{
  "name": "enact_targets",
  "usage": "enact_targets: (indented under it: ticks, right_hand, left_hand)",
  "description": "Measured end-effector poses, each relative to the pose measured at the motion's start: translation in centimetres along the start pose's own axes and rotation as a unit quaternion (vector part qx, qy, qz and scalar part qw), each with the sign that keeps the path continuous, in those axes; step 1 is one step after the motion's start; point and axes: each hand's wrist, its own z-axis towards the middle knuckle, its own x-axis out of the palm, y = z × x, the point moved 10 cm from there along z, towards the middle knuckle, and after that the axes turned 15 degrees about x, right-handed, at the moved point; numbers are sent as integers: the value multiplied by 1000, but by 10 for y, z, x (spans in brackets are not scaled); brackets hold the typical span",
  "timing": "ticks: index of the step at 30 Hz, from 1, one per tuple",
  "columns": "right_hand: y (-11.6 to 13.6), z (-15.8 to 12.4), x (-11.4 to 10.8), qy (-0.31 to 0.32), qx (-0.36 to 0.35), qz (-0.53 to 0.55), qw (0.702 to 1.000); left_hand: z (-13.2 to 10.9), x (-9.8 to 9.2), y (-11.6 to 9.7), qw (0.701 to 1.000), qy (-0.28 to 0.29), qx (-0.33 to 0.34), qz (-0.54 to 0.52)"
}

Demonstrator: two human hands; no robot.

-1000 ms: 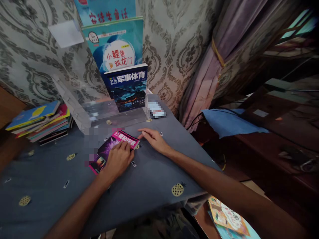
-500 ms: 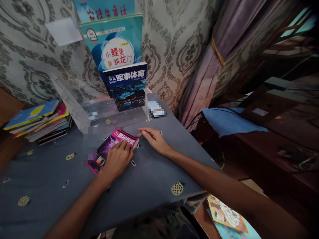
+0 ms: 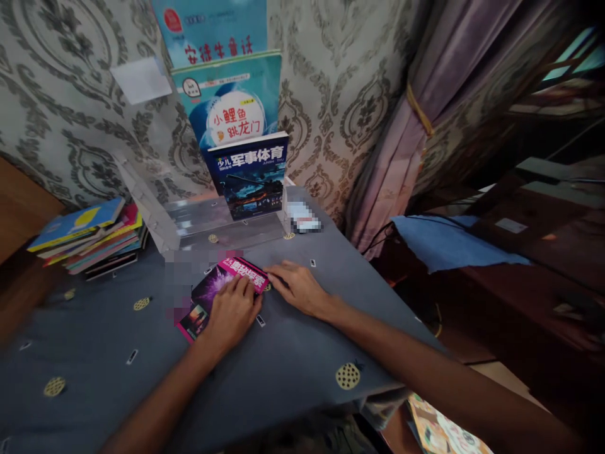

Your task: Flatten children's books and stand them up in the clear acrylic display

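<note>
A pink and purple book [image 3: 210, 284] lies face up on the dark cloth-covered table [image 3: 293, 359]. Across its lower right part rests my left hand [image 3: 235, 309], fingers over the cover and thumb by the near edge. My right hand [image 3: 300, 289] is at the book's right corner, its fingertips touching or almost touching the edge, fingers stretched out with nothing held. Behind the book stands a clear stepped rack [image 3: 227, 233] bearing a dark blue book [image 3: 255, 180], a teal book [image 3: 236, 94] and a blue book [image 3: 212, 25] in rising tiers.
At the left is a pile of books [image 3: 89, 233]. A phone [image 3: 303, 216], blurred out, lies right of the rack. A curtain [image 3: 401, 145] hangs behind, with a blue cloth [image 3: 454, 243] to its right. More books [image 3: 444, 432] sit low at the bottom right.
The whole view has shifted, so things appear lower and further right. My right hand has come closer to the pink book's right corner. My left hand stays on the cover.
</note>
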Motion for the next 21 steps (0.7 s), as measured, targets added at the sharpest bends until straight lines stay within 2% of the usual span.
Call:
enact_targets:
  ticks: [5, 10, 14, 18, 21]
  right_hand:
    - [5, -3, 3, 8, -15, -31, 999]
    - [8, -3, 3, 11, -36, -58, 998]
    - [5, -3, 6, 15, -19, -77, 997]
    - [5, -4, 7, 21, -7, -80, 997]
    - [5, -4, 10, 30, 1, -72, 997]
  left_hand:
    - [-5, 1, 8, 999, 5, -5, -54]
    - [-22, 1, 19, 987, 36, 40, -153]
    - [-57, -3, 28, 975, 67, 65, -202]
    - [-98, -15, 35, 971, 99, 73, -206]
    - [-120, -23, 34, 968, 116, 91, -203]
